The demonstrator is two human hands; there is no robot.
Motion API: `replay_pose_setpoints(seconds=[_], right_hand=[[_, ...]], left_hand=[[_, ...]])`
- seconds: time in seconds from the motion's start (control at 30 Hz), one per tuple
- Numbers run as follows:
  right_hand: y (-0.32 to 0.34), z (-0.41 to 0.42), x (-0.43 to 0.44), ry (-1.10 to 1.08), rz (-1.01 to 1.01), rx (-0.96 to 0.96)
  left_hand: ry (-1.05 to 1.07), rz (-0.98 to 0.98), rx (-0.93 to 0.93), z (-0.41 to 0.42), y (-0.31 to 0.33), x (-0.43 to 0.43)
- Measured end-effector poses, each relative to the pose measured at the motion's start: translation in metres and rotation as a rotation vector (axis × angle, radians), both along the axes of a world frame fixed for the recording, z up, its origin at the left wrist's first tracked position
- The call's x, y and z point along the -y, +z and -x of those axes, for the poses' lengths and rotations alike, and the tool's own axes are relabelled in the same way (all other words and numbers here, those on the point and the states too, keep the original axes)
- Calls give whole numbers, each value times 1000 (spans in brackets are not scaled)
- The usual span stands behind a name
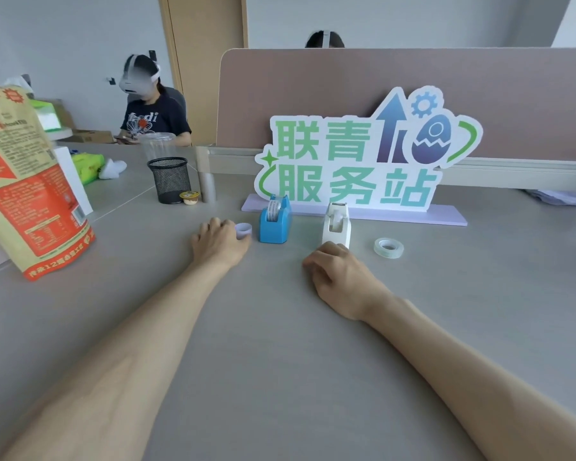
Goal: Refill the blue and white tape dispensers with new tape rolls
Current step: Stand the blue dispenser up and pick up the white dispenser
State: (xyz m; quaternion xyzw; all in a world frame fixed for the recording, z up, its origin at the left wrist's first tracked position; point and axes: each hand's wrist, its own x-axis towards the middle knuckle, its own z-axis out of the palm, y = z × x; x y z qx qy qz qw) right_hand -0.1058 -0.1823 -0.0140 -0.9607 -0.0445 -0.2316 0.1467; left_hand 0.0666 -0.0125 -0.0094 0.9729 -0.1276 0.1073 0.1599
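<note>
The blue tape dispenser stands on the grey desk with a roll of tape seated in it. Just left of it lies a small white ring, an empty tape core, and the fingertips of my left hand touch it. The white tape dispenser stands to the right; I cannot tell whether it holds a roll. My right hand rests on the desk just in front of it, fingers curled, nothing visible in it. A clear tape roll lies flat to the right of the white dispenser.
A large sign with green characters stands behind the dispensers against a desk partition. A black mesh pen cup, a small yellow-lidded cup and a grey tube stand at the back left. An orange paper bag stands at far left. One person sits beyond the desk.
</note>
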Motion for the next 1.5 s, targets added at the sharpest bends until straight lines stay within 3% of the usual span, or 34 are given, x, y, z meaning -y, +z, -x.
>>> replay_pose_setpoints(seconds=[0.17,0.33,0.6,0.77,1.0,1.17,1.33,1.4,1.5], right_hand=[[1,-1,1,-7,-10,14],[6,-8,5,-216,-52,282],[17,-29,10,-455,-178,-24],[22,-16,-2,-488,-202,-32],[20,50,-6,-254,-255,-19],[23,82,2,-64,-359,-81],[27,79,8,42,-558,-146],[26,78,7,63,-539,-162],[28,77,6,58,-338,-142]], left_hand=[[-1,29,-11,-8,2,6],[-63,76,69,16,-2,-4],[-177,22,27,63,-4,-17],[-286,27,62,94,-3,-25],[-422,64,0,120,-2,-27],[-533,431,-335,127,6,-26],[-647,527,-412,129,6,-24],[-653,512,-410,130,7,-23],[-667,531,-401,130,8,-21]])
